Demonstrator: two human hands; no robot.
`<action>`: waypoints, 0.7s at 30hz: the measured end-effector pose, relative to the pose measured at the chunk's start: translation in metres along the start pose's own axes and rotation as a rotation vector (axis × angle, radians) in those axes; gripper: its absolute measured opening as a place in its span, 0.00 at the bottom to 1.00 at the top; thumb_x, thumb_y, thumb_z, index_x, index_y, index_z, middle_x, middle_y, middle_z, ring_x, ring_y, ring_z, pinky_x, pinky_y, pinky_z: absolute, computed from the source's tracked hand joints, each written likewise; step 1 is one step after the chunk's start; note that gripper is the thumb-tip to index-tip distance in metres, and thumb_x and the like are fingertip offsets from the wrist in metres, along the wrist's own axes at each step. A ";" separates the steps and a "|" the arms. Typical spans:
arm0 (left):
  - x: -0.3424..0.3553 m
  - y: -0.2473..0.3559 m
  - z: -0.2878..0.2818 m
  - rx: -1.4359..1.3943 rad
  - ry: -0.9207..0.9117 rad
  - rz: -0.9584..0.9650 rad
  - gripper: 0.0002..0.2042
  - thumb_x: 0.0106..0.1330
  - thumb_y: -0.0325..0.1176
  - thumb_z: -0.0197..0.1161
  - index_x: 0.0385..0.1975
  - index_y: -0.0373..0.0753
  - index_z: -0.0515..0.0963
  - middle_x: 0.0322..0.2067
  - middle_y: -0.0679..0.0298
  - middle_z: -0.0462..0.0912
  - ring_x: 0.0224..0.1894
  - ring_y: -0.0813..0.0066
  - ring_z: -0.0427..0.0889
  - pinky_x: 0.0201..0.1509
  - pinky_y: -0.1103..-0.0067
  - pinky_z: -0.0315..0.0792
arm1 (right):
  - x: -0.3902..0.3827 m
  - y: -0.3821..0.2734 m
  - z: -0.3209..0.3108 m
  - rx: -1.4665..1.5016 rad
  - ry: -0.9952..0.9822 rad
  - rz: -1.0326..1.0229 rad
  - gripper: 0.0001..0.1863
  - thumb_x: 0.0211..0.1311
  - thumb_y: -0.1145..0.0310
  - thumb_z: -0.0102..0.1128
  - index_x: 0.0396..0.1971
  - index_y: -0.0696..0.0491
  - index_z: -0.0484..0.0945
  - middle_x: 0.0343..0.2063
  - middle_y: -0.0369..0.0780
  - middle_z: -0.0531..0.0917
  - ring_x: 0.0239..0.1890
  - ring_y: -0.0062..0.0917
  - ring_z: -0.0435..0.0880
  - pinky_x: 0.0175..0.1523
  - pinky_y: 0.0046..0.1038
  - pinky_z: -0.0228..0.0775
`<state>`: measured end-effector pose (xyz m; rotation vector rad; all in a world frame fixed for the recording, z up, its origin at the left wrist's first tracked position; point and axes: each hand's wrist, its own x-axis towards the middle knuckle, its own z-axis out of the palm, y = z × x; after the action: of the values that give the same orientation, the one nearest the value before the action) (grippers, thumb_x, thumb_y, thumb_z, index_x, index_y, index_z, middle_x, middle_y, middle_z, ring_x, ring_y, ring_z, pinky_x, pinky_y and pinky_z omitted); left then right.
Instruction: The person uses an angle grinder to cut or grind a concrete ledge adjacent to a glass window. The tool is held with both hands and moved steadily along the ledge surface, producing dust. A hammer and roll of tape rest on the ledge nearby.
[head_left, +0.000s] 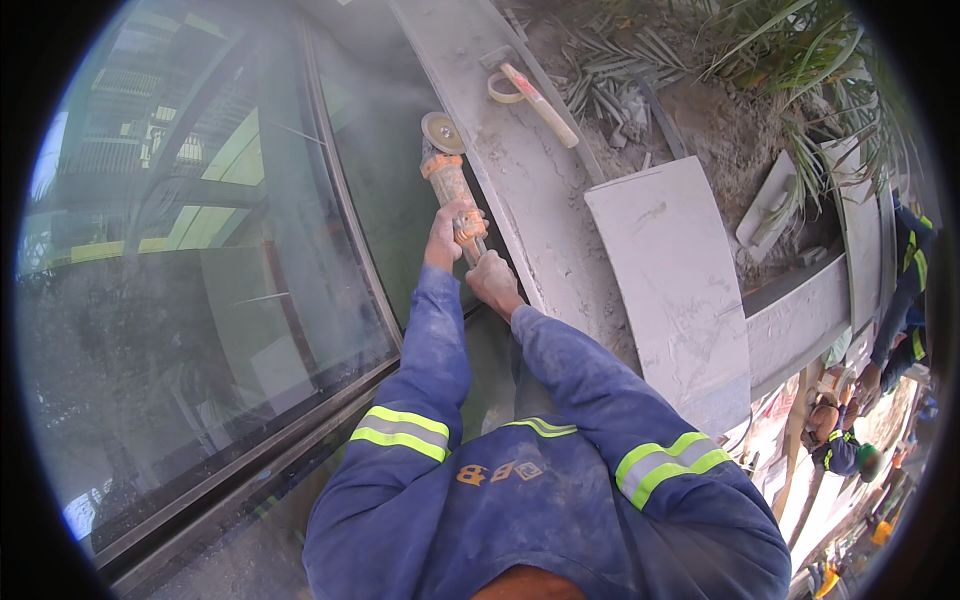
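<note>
Orange casing, dulled by grey dust, was shown on the angle grinder (pixel 456 188), located at the ledge's inner edge, beside the glazing. Its long axis was set roughly along that edge, disc end farthest from the body. Side room was bounded by the dark window frame (pixel 345 190) on the left and the grey ledge (pixel 535 215) on the right; the tool was kept within the strip between. More width was offered along the ledge up to the grey board (pixel 665 270), laid across its outer side. Farther up, a tape roll (pixel 507 99) and a pale stick (pixel 540 107) with red marking were left on the ledge, well apart from the hands. The casing was gripped by the left hand (pixel 443 238), fingers wrapped round it; the rear end was gripped by the right hand (pixel 494 281), fingers closed. The pale round disc (pixel 442 133) was seen nearly face-on, dark hub centred. Whether the ledge was touched by the disc could not be told. Haze was seen above it.
</note>
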<state>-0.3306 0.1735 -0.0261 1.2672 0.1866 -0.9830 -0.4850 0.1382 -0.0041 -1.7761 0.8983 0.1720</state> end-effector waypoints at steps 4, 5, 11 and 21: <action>-0.009 -0.005 -0.003 -0.005 -0.003 -0.008 0.24 0.54 0.41 0.72 0.47 0.35 0.75 0.35 0.52 0.84 0.33 0.54 0.87 0.36 0.57 0.82 | -0.011 0.002 0.002 -0.015 -0.008 0.015 0.18 0.60 0.68 0.57 0.44 0.66 0.75 0.42 0.62 0.85 0.49 0.55 0.85 0.56 0.48 0.77; -0.010 -0.005 -0.004 -0.008 -0.016 -0.006 0.24 0.54 0.41 0.72 0.47 0.35 0.75 0.35 0.52 0.84 0.33 0.54 0.87 0.37 0.57 0.82 | -0.011 0.002 0.002 -0.016 -0.012 0.019 0.17 0.60 0.68 0.57 0.44 0.66 0.75 0.42 0.62 0.85 0.49 0.55 0.85 0.56 0.48 0.77; -0.003 -0.004 -0.001 -0.009 -0.037 0.030 0.23 0.54 0.41 0.71 0.47 0.35 0.75 0.35 0.52 0.84 0.33 0.54 0.87 0.38 0.56 0.83 | -0.004 0.001 -0.003 -0.010 -0.011 0.002 0.18 0.59 0.69 0.58 0.45 0.66 0.75 0.42 0.62 0.85 0.49 0.56 0.85 0.57 0.48 0.77; -0.001 -0.001 0.001 0.033 0.006 0.006 0.24 0.54 0.41 0.72 0.47 0.36 0.75 0.36 0.53 0.83 0.34 0.53 0.86 0.39 0.56 0.83 | -0.002 -0.001 -0.002 -0.013 -0.016 0.015 0.19 0.61 0.67 0.57 0.46 0.66 0.75 0.43 0.61 0.85 0.50 0.55 0.85 0.57 0.47 0.77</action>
<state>-0.3321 0.1737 -0.0256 1.3000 0.1720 -0.9801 -0.4865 0.1371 -0.0017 -1.7773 0.9011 0.2023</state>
